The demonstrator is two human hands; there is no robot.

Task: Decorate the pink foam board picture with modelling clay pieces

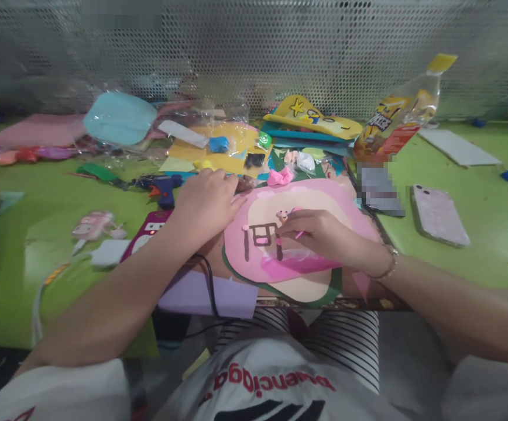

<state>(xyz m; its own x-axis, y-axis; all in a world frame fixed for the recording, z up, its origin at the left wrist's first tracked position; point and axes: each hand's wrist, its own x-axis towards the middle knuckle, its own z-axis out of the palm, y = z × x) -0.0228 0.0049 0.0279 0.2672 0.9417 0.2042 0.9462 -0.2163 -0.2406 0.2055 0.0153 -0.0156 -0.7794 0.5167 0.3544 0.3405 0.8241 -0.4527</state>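
Observation:
A pink foam craft piece point(350, 222) with a cream oval lies on the green table point(47, 216) right in front of me. On it are brown strips and a small pink rectangle point(263, 240). My right hand point(324, 234) pinches a small pink piece against the cream oval, fingers closed. My left hand point(205, 199) rests curled on the craft piece's left edge; what lies under its fingers is hidden.
Foam sheets and plastic bags point(219, 146) pile up behind the craft piece. A blue glue gun point(164, 190) lies at the left. A phone point(440, 214) lies at the right, a snack bag point(394, 123) behind it. A perforated metal screen closes the back.

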